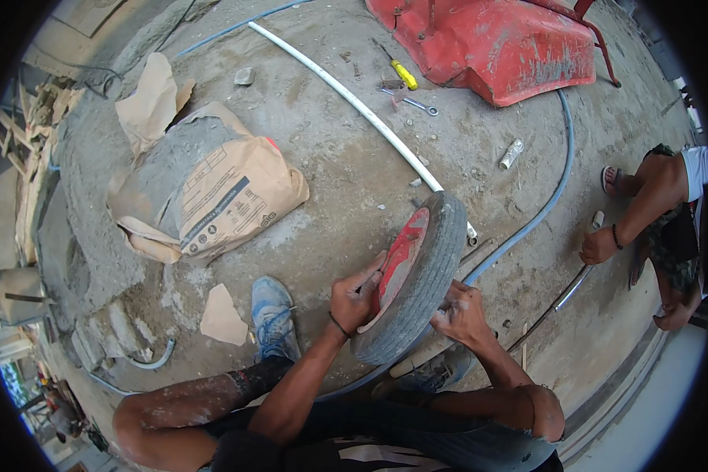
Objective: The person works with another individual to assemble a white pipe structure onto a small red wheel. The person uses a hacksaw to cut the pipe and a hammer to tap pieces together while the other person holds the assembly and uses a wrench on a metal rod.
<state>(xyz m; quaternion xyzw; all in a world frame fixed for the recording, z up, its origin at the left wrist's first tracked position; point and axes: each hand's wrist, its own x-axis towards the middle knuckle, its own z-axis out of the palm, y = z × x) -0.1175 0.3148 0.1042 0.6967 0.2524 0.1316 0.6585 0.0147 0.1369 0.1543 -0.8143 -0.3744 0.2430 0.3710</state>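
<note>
A small wheel with a worn black tyre (421, 291) and a dusty red rim (403, 252) stands tilted between my knees. My left hand (356, 297) is closed at the rim side, its fingers curled against the red hub. On the opposite side, my right hand (460, 316) has its fingers bent against the wheel. The tyre partly hides those fingertips. Beyond the wheel, a yellow-handled screwdriver (405, 75) and a wrench (418, 105) lie on the dirt. Farther off is an overturned, dented red wheelbarrow tray (519, 59).
A torn paper bag (248, 189) spilling grey powder lies left. A white pipe (346, 94) runs toward the wheel, and a blue hose (554, 197) curves along the right. Another person's hand (600, 245) is near a long-shafted tool (574, 287). My left shoe (274, 318) rests near a paper scrap (223, 316).
</note>
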